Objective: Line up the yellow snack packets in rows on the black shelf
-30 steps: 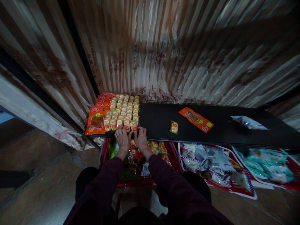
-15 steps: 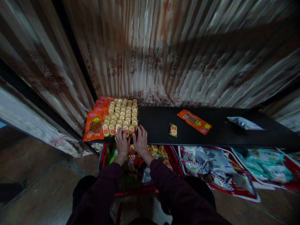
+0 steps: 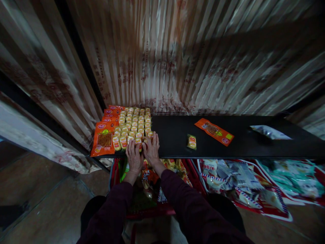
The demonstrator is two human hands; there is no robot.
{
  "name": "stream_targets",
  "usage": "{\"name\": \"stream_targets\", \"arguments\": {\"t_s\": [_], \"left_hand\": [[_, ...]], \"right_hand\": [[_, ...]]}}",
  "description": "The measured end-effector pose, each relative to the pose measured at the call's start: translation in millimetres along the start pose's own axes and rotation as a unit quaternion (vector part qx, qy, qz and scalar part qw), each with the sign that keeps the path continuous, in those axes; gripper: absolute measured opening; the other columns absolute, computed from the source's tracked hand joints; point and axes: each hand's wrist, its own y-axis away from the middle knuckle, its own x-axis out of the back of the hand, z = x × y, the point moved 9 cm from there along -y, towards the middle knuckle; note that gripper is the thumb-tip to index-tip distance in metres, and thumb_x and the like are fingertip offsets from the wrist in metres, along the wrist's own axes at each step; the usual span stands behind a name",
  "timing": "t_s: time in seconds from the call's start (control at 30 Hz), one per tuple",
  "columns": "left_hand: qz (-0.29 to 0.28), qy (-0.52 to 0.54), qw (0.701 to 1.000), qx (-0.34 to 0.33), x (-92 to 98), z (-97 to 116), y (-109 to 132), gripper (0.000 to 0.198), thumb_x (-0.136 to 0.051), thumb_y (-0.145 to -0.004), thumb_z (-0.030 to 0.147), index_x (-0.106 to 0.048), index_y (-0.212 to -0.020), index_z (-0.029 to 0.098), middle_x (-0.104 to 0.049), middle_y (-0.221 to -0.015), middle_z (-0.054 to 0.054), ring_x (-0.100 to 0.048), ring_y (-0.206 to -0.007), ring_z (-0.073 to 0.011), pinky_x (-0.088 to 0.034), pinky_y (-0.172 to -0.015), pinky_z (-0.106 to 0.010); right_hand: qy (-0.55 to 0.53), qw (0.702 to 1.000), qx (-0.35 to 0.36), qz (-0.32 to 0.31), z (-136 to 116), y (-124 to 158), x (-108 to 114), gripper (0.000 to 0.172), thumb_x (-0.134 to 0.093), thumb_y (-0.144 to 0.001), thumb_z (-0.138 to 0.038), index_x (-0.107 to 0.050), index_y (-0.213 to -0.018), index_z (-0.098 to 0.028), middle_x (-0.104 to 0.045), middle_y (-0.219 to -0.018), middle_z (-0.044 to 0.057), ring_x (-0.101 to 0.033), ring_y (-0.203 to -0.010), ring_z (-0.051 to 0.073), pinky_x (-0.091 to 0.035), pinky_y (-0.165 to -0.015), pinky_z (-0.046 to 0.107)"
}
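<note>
Small yellow wrapped snack cakes (image 3: 134,123) stand in tight rows at the left end of the black shelf (image 3: 172,135). My left hand (image 3: 134,157) rests against the front row, its fingers stretched over the packets and slightly apart. Close beside it, my right hand (image 3: 151,149) curls its fingers and thumb round a yellow snack cake at the right end of that row; the fingers partly hide it. Orange snack bags (image 3: 103,139) lie overlapping along the left side of the rows. One more yellow snack cake (image 3: 192,142) lies apart to the right of my hands.
Farther right on the shelf lie an orange bag (image 3: 214,132) and a silvery white packet (image 3: 270,132). Beneath the front edge are red baskets (image 3: 195,176) of mixed snacks, white packets (image 3: 237,176) and green-white packets (image 3: 291,178). A striped curtain (image 3: 162,61) hangs behind.
My right hand has shifted slightly inward, nearer my left, with its fingers more over the row's end. The view has moved a little, so the shelf items appear farther right.
</note>
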Motion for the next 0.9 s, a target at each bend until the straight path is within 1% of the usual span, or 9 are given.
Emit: {"name": "stream_targets", "arguments": {"t_s": [0.1, 0.23, 0.33, 0.47, 0.53, 0.63, 0.73, 0.83, 0.9], "left_hand": [[-0.008, -0.001, 1.0, -0.008, -0.5, -1.1, -0.8, 0.041, -0.051, -0.084, 0.028, -0.053, -0.122, 0.013, -0.046, -0.136, -0.019, -0.027, -0.137, -0.0291, -0.026, -0.108, -0.051], [-0.01, -0.007, 1.0, -0.008, -1.8, -5.3, -1.3, 0.049, -0.05, -0.085, 0.032, -0.047, -0.128, 0.01, -0.043, -0.139, -0.021, -0.024, -0.138, -0.0288, -0.027, -0.108, -0.05], [-0.017, -0.013, 1.0, -0.016, -4.1, -6.0, -1.6, 0.052, -0.049, -0.085, 0.033, -0.043, -0.131, 0.008, -0.039, -0.141, -0.023, -0.022, -0.139, -0.0285, -0.027, -0.108, -0.05], [-0.032, -0.02, 0.999, -0.027, -6.9, -4.9, -1.9, 0.052, -0.048, -0.086, 0.03, -0.041, -0.133, 0.009, -0.038, -0.142, -0.022, -0.021, -0.139, -0.0278, -0.026, -0.109, -0.05], [-0.036, -0.026, 0.999, -0.028, -7.0, -4.9, -1.8, 0.052, -0.048, -0.086, 0.03, -0.041, -0.134, 0.01, -0.037, -0.143, -0.021, -0.019, -0.14, -0.0283, -0.025, -0.109, -0.05], [-0.033, -0.026, 0.999, -0.033, -5.7, -5.4, -1.2, 0.053, -0.047, -0.086, 0.029, -0.041, -0.134, 0.009, -0.032, -0.146, -0.021, -0.013, -0.141, -0.0295, -0.023, -0.109, -0.053], [-0.032, -0.02, 0.998, -0.047, -5.7, -5.3, -0.3, 0.053, -0.046, -0.086, 0.028, -0.04, -0.135, 0.009, -0.029, -0.148, -0.021, -0.01, -0.142, -0.0294, -0.02, -0.111, -0.053], [-0.039, -0.021, 0.998, -0.05, -8.6, -6.2, -0.2, 0.053, -0.042, -0.088, 0.027, -0.038, -0.138, 0.011, -0.028, -0.149, -0.017, -0.009, -0.142, -0.0282, -0.018, -0.112, -0.053], [-0.045, -0.024, 0.998, -0.045, -11.3, -6.9, -1.0, 0.053, -0.039, -0.089, 0.026, -0.035, -0.14, 0.014, -0.028, -0.149, -0.014, -0.009, -0.142, -0.0271, -0.017, -0.112, -0.053]], "right_hand": [[-0.029, 1.0, 0.006, 0.005, 3.9, 0.0, -3.5, 0.038, -0.04, -0.09, -0.03, -0.048, -0.125, -0.018, -0.008, -0.153, 0.011, -0.008, -0.141, 0.029, -0.026, -0.109, 0.052], [-0.075, 0.997, 0.015, 0.004, 4.8, -0.6, -5.6, 0.052, -0.04, -0.089, -0.031, -0.031, -0.138, -0.014, -0.004, -0.153, 0.015, -0.006, -0.142, 0.027, -0.029, -0.109, 0.05], [-0.091, 0.996, 0.005, 0.0, 7.1, -0.8, -7.6, 0.061, -0.041, -0.089, -0.034, -0.02, -0.143, -0.014, -0.005, -0.153, 0.015, -0.007, -0.142, 0.026, -0.031, -0.109, 0.048], [-0.09, 0.996, -0.006, -0.003, 10.2, -1.5, -11.5, 0.066, -0.038, -0.09, -0.035, -0.009, -0.145, -0.012, -0.009, -0.153, 0.016, -0.008, -0.143, 0.025, -0.028, -0.111, 0.048], [-0.08, 0.997, -0.008, -0.006, 11.4, -2.2, -13.5, 0.068, -0.037, -0.09, -0.036, -0.007, -0.146, -0.01, -0.011, -0.153, 0.017, -0.007, -0.143, 0.025, -0.025, -0.113, 0.048], [-0.064, 0.998, -0.01, -0.019, 13.2, -3.3, -18.0, 0.068, -0.037, -0.09, -0.036, -0.01, -0.145, -0.008, -0.011, -0.153, 0.018, -0.007, -0.142, 0.026, -0.025, -0.112, 0.049], [-0.046, 0.999, -0.009, -0.023, 14.7, -3.5, -21.2, 0.065, -0.036, -0.09, -0.037, -0.014, -0.145, -0.009, -0.009, -0.153, 0.018, -0.008, -0.142, 0.028, -0.026, -0.111, 0.051], [-0.037, 0.999, -0.005, -0.013, 15.1, -2.8, -21.1, 0.061, -0.034, -0.091, -0.037, -0.017, -0.145, -0.013, -0.01, -0.153, 0.017, -0.011, -0.142, 0.028, -0.028, -0.109, 0.052], [-0.037, 0.999, 0.0, -0.015, 14.4, -2.3, -21.4, 0.06, -0.033, -0.092, -0.037, -0.016, -0.145, -0.013, -0.011, -0.153, 0.017, -0.014, -0.142, 0.027, -0.029, -0.109, 0.05]]}}
